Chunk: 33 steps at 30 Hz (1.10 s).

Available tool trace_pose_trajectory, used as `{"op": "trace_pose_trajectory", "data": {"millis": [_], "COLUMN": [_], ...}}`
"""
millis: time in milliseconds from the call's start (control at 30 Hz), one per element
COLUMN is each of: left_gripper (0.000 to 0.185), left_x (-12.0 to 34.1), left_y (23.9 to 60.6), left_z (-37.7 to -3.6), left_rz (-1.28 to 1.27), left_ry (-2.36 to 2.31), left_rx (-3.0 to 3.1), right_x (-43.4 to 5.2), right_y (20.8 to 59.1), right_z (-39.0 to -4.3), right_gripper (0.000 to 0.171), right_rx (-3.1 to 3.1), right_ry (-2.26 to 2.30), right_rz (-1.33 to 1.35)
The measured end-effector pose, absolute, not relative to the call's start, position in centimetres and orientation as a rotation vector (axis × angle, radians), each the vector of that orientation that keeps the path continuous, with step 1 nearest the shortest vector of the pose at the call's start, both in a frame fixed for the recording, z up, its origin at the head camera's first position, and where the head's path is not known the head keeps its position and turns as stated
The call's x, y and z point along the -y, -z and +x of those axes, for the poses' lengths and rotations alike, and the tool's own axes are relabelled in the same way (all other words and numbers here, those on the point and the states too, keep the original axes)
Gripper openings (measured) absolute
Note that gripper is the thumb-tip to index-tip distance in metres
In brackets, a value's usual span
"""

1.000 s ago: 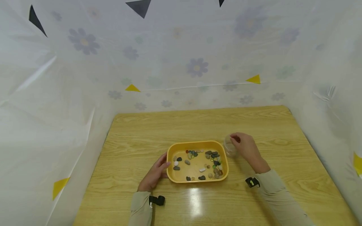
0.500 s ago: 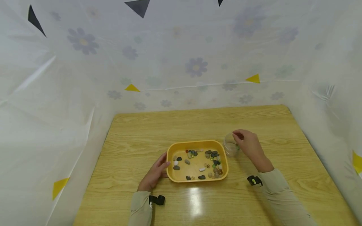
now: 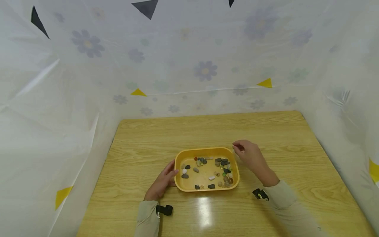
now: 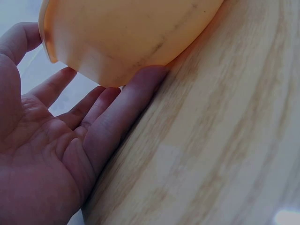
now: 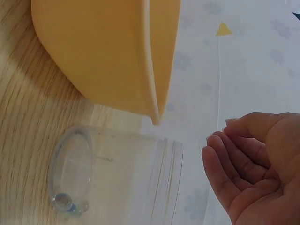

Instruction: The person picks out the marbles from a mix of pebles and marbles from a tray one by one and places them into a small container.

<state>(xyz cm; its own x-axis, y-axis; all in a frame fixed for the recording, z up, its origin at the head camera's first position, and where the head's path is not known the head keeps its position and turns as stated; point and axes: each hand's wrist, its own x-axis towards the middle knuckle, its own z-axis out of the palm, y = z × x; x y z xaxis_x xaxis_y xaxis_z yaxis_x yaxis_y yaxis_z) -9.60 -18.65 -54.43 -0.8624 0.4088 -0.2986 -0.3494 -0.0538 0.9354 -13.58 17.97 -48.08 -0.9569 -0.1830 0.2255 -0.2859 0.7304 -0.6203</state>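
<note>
My left hand (image 3: 160, 186) holds the left end of a yellow plastic tray (image 3: 189, 190), its thumb over the rim and its other fingers against the outer wall. Inside lie small stones (image 3: 211, 178), dark, grey and white, and several glass marbles (image 3: 224, 174). Past the tray's right rim hovers my right hand (image 3: 250, 156), fingers loosely curled and thumb close to the forefinger, with nothing seen between them. Beneath it in the right wrist view, a clear jar (image 5: 122, 173) stands upright on the table with marbles (image 5: 62, 201) at its bottom; the hand hides it in the head view.
The wooden table (image 3: 165, 131) carries the tray and jar. White flower-print sheeting (image 3: 189, 65) encloses it at the back and both sides, with yellow and black triangles on it. Black straps (image 3: 164, 210) sit on both wrists.
My right hand has moved left from the jar's far side toward the tray, now covering the jar in the head view. The left hand and the tray stay where they were.
</note>
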Motion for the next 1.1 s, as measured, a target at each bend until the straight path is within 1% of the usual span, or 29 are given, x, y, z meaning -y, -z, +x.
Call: {"op": "trace_pose_trajectory", "data": {"millis": [200, 433, 833, 1100], "left_gripper": [0.053, 0.054, 0.054, 0.053], "left_x": [18.6, 18.6, 18.6, 18.6], "left_y": [54.4, 54.4, 54.6, 54.6], "left_z": [-9.5, -9.5, -9.5, -9.6], "left_rz": [0.065, 0.063, 0.05, 0.068], "left_ry": [-1.969, -1.974, -1.973, -1.965], "left_rx": [-1.713, -1.712, -1.719, -1.722], "right_x": [-15.9, -13.6, -10.4, -8.6], "right_y": [48.6, 50.4, 52.1, 53.0], "right_z": [-13.2, -13.1, -13.1, -13.2], "right_gripper": [0.016, 0.015, 0.012, 0.013], "right_rx": [2.774, 2.81, 2.833, 2.966], "right_ry": [-1.025, -1.036, -1.067, -1.152], "right_rz": [0.465, 0.584, 0.663, 0.632]}}
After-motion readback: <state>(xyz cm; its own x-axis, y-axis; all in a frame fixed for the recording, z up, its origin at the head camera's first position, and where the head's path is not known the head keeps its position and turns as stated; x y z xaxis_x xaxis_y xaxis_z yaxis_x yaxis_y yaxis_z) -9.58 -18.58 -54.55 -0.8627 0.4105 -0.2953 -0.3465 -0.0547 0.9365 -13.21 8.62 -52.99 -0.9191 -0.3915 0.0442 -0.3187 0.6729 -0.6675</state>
